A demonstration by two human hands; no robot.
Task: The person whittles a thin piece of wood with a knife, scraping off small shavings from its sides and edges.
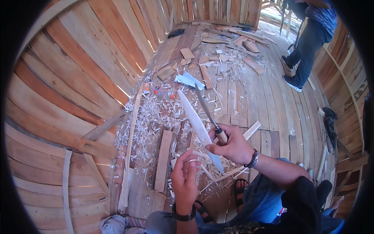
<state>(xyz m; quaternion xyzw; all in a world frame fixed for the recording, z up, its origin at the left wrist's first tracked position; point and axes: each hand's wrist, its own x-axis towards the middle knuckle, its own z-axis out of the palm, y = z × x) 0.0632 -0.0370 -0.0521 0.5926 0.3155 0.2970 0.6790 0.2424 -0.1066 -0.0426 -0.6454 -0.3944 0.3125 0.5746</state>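
My right hand (233,147) grips the wooden handle of a long-bladed knife (206,111), whose blade points up and away. The same hand's thumb presses on a pale, pointed wooden slat (196,124) that runs diagonally from the shavings down past the hand. My left hand (184,180), with a dark watch on the wrist, is just below and left of the slat. Its fingertips curl around a thin pale wood sliver (193,155) beside the slat's lower part.
Pale shavings (150,117) litter the plank floor of a curved wooden hull. A short board (163,160), a long thin strip (130,144) and several offcuts (230,50) lie around. Another person (309,43) stands at the far right. My sandalled feet (239,191) are below.
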